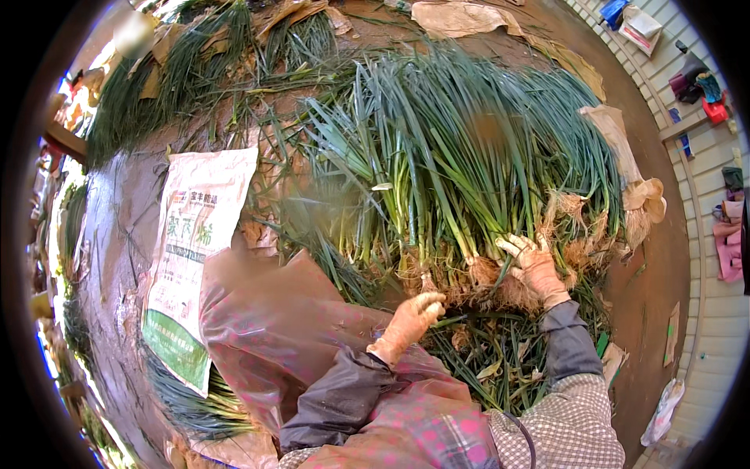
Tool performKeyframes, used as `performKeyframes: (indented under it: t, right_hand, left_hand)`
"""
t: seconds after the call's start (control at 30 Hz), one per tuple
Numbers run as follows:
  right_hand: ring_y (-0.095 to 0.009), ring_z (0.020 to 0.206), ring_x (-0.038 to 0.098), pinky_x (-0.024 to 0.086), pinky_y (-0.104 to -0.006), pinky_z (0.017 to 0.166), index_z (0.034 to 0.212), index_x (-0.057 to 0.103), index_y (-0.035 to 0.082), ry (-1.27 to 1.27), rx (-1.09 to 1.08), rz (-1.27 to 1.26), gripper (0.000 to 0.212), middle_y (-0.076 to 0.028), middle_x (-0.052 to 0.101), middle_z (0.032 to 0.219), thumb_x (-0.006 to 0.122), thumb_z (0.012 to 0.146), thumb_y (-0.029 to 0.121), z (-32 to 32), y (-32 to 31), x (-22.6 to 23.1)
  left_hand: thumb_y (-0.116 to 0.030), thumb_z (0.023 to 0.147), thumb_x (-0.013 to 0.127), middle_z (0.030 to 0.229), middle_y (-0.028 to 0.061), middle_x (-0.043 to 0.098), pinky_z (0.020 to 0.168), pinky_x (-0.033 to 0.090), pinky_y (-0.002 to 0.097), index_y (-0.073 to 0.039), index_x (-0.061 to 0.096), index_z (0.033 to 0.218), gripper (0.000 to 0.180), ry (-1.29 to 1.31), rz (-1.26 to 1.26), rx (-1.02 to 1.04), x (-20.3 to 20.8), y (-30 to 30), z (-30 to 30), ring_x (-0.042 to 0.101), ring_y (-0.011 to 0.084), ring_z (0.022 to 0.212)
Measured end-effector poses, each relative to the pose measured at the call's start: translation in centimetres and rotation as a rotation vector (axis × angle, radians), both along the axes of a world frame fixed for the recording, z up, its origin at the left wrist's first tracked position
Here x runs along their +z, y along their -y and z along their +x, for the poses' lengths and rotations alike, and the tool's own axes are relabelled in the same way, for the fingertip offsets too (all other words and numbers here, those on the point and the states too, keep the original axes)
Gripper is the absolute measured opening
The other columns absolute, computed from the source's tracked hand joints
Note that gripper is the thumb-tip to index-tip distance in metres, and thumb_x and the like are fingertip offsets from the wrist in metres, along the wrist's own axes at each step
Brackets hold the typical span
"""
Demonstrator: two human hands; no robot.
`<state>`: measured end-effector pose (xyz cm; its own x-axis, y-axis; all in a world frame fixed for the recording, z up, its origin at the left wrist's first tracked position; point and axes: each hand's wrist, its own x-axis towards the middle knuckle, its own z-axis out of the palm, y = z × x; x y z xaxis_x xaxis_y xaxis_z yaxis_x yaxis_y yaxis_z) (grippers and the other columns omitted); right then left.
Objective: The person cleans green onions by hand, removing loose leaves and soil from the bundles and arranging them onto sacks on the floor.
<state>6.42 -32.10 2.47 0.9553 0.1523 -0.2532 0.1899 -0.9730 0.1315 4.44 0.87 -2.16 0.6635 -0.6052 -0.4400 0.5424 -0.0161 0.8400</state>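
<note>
A large heap of green onions [437, 148] lies in front of me, leaves pointing away and pale, rooty ends toward me. My right hand [537, 270], in a soiled cream-orange glove, rests on the root ends at the heap's near right, fingers stretched apart and touching the stalks. To its left, my left hand [408, 324], gloved alike, hovers just short of the roots with its fingers curled together. Whatever it may hold is hidden. Tangled roots [512, 293] hang beside the right hand.
Loose trimmed leaves [500, 352] lie between me and the heap. A printed white-and-green sack [195, 258] is at my left, over more onions [199, 406]. Further onion bunches [187, 70] lie at the far left. A ribbed pale wall [703, 313] bounds the right side.
</note>
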Motion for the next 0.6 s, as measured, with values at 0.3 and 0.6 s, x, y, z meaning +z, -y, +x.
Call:
performKeyframes:
  t: [0.3, 0.6]
  right_hand:
    - [-0.031, 0.077, 0.059, 0.050, -0.0434, 0.067, 0.105, 0.061, 0.001, 0.054, -0.401, 0.146, 0.035, -0.016, 0.061, 0.084, 0.065, 0.087, 0.031, 5.2, -11.1, -5.0]
    - [-0.010, 0.058, 0.049, 0.043, -0.0247, 0.051, 0.108, 0.060, 0.003, -0.032, -0.615, 1.536, 0.035, -0.002, 0.054, 0.074, 0.054, 0.094, 0.035, 4.7, -12.4, 3.1]
  left_hand:
    - [-0.032, 0.080, 0.057, 0.093, 0.0159, 0.067, 0.078, 0.050, 0.0476, -0.006, 0.066, 0.097, 0.031, 0.650, 0.514, -0.438, -2.4, 0.5, -3.6, 0.063, 0.0355, 0.093]
    - [-0.036, 0.098, 0.045, 0.109, 0.0102, 0.059, 0.086, 0.045, 0.0360, -0.004, 0.054, 0.116, 0.038, 0.181, -0.331, 0.308, 0.0, 2.4, -0.1, 0.054, 0.0231, 0.103]
